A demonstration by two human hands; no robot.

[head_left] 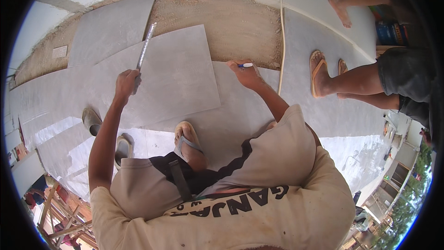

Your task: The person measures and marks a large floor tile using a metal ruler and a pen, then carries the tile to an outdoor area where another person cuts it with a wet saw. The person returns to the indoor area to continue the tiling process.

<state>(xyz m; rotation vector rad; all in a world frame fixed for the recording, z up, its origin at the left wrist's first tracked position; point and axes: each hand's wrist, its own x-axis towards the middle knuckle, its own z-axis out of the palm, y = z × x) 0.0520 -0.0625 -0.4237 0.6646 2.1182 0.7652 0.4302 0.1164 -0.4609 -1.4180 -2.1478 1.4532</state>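
Note:
My left hand (126, 86) is closed round the lower end of a narrow, shiny metal bar (147, 42). The bar points away from me, above a large grey tile (175, 74) that overlaps the tiles beneath it. My right hand (246, 75) grips a blue and white pen (245, 65). That hand is just off the tile's right side, near the edge of the bare sandy strip (231, 23). Whether the pen's tip touches anything is hidden.
Another grey tile (111, 25) lies at the far left on the sand. A pale hose (281, 32) runs beside the sandy strip. Other people's legs (356, 78) stand at right. Two empty shoes (91, 121) sit near my sandalled foot (188, 141).

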